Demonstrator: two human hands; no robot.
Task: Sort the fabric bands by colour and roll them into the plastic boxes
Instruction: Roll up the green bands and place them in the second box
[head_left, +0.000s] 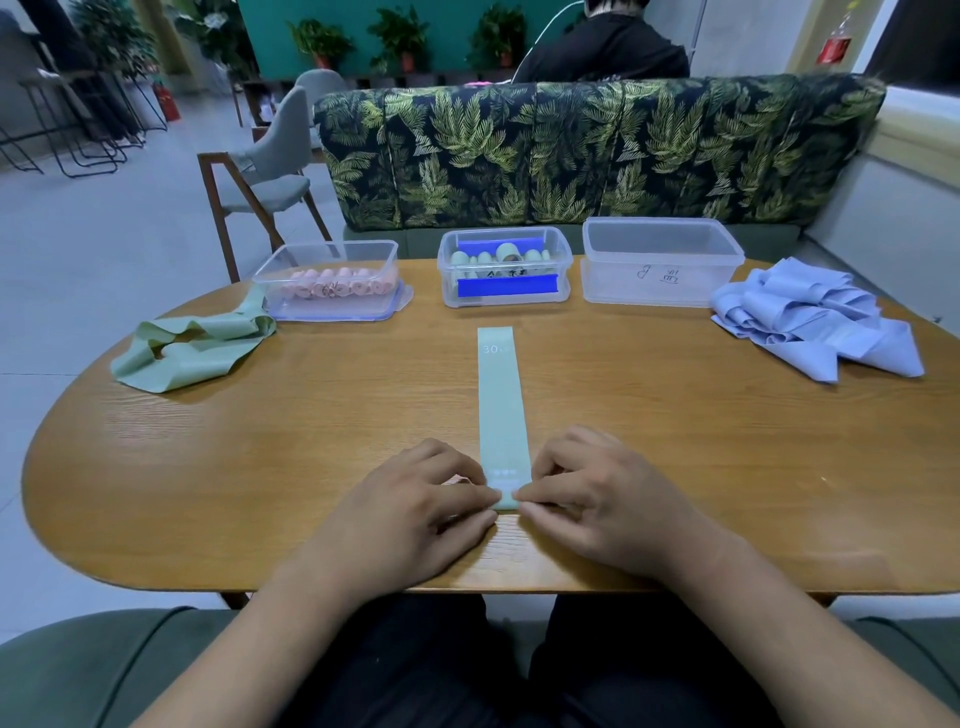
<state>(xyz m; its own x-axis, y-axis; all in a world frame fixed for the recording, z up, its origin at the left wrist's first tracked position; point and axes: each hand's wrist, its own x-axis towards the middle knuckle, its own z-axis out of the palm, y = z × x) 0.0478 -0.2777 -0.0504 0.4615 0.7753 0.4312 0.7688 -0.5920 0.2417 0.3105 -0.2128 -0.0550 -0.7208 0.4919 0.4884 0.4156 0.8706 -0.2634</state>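
A pale green band (501, 400) marked "30" lies flat and straight down the middle of the wooden table (260, 467). My left hand (410, 514) and my right hand (597, 504) pinch its near end from both sides, fingertips curled on the fabric edge. At the back stand three clear plastic boxes: the left box (332, 283) holds pink rolls, the middle box (505, 267) holds green rolls, and the right box (660, 260) holds nothing I can see.
A loose heap of green bands (192, 345) lies at the table's left, and a heap of blue bands (815, 322) at the right. A leaf-patterned sofa (597, 150) backs the table, a grey chair (265, 176) stands at the left, and a person sits beyond.
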